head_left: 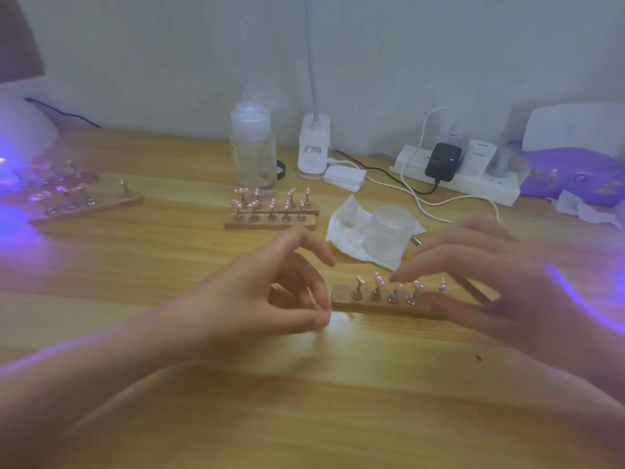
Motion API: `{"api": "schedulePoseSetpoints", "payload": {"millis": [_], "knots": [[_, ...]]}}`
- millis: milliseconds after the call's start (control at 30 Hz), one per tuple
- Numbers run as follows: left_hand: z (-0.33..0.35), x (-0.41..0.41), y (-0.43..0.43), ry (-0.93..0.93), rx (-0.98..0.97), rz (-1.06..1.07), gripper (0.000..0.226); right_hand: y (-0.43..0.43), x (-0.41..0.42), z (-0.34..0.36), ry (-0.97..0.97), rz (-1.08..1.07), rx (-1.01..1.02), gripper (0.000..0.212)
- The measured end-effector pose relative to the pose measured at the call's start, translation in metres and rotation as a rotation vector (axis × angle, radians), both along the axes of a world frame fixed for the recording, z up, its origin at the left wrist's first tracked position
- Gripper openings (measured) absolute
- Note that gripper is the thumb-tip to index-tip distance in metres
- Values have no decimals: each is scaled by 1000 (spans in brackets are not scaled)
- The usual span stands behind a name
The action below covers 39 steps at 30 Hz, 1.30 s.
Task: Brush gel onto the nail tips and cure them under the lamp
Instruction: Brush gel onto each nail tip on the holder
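Tabletop (304,418) of pale wood is bare nearest the person; just beyond it both forearms come in.

The left grip (270,299) is relaxed, its fingers loosely curled round nothing, with the thumb tip just beside the nine o'clock end of a wooden strip (382,304). The right grip (500,286) is blurred. Its fingers spread over the strip from three o'clock and its thumb lies along the front edge, but I cannot tell whether it clasps the strip or only hovers. Probably the two flank the strip to steady or shift it without touching wet gel.

The strip carries five metal stands. Four bear pink nail tips (378,278), raised so that nothing smears them; the leftmost looks bare.

At twelve o'clock from the strip a frosted jar (389,231) sits on a tissue (345,221), likely to catch drips. At eleven o'clock two more strips (270,224) lie side by side with nine or ten pink tips; blur hides the exact count.

Farther off stand one clear bottle (252,154), one white desk-light base (314,147) and one power board (473,184). At far nine o'clock the curing lamp (20,130) glows violet over another holder (88,206), seemingly curing; its count is unreadable.
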<state>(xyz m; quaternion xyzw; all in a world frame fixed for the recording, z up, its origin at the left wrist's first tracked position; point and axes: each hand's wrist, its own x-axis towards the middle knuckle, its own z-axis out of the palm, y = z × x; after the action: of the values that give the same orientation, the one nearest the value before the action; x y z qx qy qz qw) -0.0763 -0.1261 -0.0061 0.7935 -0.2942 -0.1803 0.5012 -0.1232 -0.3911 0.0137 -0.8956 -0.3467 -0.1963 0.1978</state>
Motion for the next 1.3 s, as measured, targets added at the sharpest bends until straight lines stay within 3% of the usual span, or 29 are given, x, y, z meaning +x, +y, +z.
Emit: {"api": "schedulePoseSetpoints", "payload": {"millis": [233, 433, 733, 900, 1067, 1300], "knots": [[3, -3, -20, 555, -355, -34, 42, 35, 12, -10, -52, 40, 98, 18], [-3, 5, -31, 749, -588, 123, 44, 37, 25, -6, -38, -64, 158, 10], [-7, 12, -34, 480, -623, 244, 35, 39, 30, 11, 11, -128, 143, 10], [-4, 16, -35, 287, -571, 263, 46, 36, 32, 17, 184, -111, 292, 14], [-2, 19, -34, 142, -547, 227, 41, 34, 30, 18, 303, -90, 332, 16], [0, 26, -34, 68, -414, 173, 46, 32, 26, 13, 150, -181, 233, 11]]}}
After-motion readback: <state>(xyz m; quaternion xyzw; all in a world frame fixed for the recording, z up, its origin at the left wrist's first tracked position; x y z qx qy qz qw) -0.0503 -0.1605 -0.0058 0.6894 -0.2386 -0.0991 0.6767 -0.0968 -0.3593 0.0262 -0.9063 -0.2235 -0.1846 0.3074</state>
